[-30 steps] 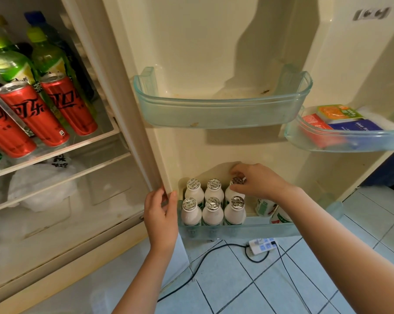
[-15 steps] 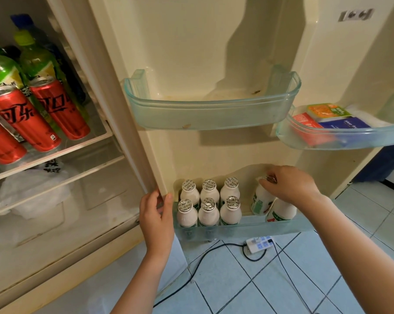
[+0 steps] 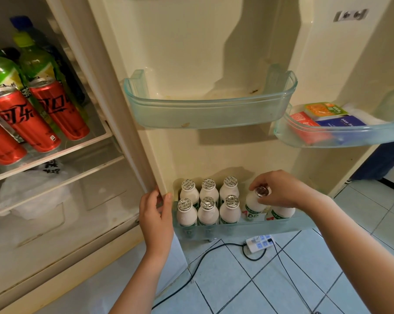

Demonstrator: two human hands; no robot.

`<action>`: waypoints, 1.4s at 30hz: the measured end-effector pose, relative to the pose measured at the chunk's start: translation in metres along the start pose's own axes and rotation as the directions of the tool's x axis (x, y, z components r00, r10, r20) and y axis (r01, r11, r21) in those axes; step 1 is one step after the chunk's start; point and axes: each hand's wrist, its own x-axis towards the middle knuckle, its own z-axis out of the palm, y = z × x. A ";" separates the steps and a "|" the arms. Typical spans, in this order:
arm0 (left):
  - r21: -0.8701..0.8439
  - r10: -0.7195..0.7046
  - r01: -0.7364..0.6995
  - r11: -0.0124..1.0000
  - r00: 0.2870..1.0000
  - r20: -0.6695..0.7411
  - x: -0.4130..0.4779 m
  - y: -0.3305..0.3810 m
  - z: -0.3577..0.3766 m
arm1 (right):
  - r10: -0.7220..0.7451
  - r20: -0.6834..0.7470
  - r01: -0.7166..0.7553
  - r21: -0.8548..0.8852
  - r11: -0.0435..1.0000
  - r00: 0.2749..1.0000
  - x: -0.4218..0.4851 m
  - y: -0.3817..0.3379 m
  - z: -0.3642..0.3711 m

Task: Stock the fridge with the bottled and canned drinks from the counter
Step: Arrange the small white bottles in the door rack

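Eight white bottles (right hand pinching one), left hand gripping door

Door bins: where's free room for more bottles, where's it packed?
Free: the middle door bin, bare wall to wall. Crowded: the bottom bin, six white bottles at left, right hand holding a seventh beside them.

L arm comes up from below, bare, wrist abt straight. L hand shows its back, fingers wrapped on one side of the door edge, thumb on the other side. R arm reaches in from lower right, also bare, wrist bent so the R hand sits palm-down. R fingers & thumb curl round the top of a small white bottle, pinching at the cap. Hands near each other, not touching.
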 end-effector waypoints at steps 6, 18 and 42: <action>-0.014 -0.007 0.007 1.000 1.000 0.007 0.000 0.001 0.000 | -0.059 0.083 0.054 0.058 0.997 0.995 -0.002 -0.006 0.003; -0.015 -0.015 0.015 1.000 1.000 -0.003 -0.001 0.001 0.000 | -0.094 0.005 0.094 0.029 0.995 0.996 -0.003 -0.006 0.009; 0.007 0.019 -0.019 1.000 1.000 -0.025 -0.003 0.002 0.001 | 0.332 -0.137 -0.326 0.067 0.943 0.933 -0.030 0.036 0.014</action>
